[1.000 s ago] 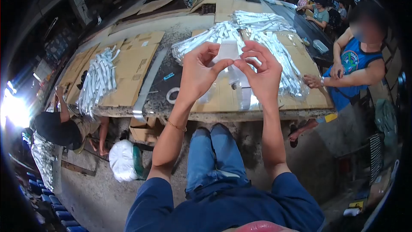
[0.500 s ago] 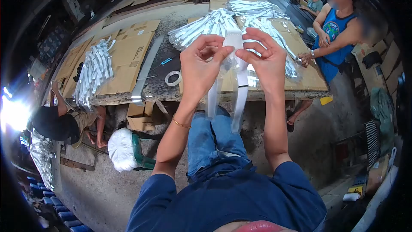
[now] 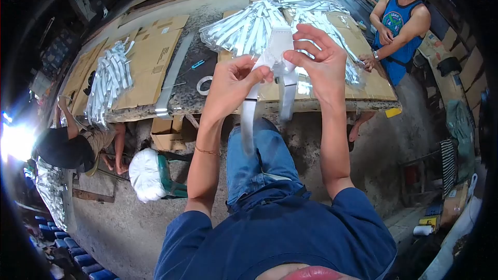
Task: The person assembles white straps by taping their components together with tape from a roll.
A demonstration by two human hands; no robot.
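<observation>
in the upper middle of the frame, the white strap piece [image 3: 279,44] is held up in front of the near edge of the table [image 3: 207,109], its wide, dotted part tilted to the right at the top and narrow bands hanging below it, one of them in front of the jeans [image 3: 275,148]. the left hand [image 3: 231,84] is gripping the lower left edge of this wide part between thumb and forefinger, with the other fingers curled. the right hand [image 3: 322,67] has its thumb and forefinger closed on the right edge, its other fingers raised and loosely bent. behind the hands, at the upper centre, a fanned pile of silvery-white strips [image 3: 254,26] lies on cardboard, partly in clear plastic; a smaller bundle of strips [image 3: 111,75] rests on the brown cardboard [image 3: 150,62] at the upper left. between these, on the dark tabletop, a blue-handled tool [image 3: 197,64] lies near a roll of tape [image 3: 203,86], just left of the left forearm. at the upper right of the frame a person in a blue tank top [image 3: 397,28] stands by the table, one hand at its edge. at the left, a person in a dark top [image 3: 62,148] is low beside the table, and a white sack [image 3: 146,175] sits on the floor at the lower left.
</observation>
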